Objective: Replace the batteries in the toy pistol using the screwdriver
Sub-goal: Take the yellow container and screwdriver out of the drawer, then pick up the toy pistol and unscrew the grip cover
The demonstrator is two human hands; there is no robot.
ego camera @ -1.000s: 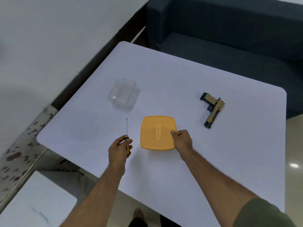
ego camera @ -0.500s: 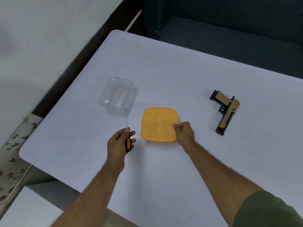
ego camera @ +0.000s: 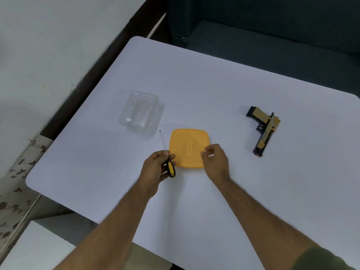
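The black-and-gold toy pistol [ego camera: 264, 130] lies flat on the white table [ego camera: 214, 84], to the right of both hands and untouched. My left hand [ego camera: 155, 166] grips a screwdriver [ego camera: 171, 169] by its yellow-and-black handle, the thin shaft pointing away toward the far left. An orange square lid [ego camera: 187, 147] lies flat between my hands. My right hand [ego camera: 216, 162] has curled fingers over the lid's near right corner and pinches it; that corner is hidden.
A clear plastic container [ego camera: 139, 113] sits open side up beyond the screwdriver tip, at the left. A dark sofa [ego camera: 272, 36] stands behind the table's far edge. The table's left and near edges drop to the floor.
My left hand tilted the screwdriver so its shaft leans left and the handle shows below the fingers. My right hand slid further over the lid's corner. The camera view shifted.
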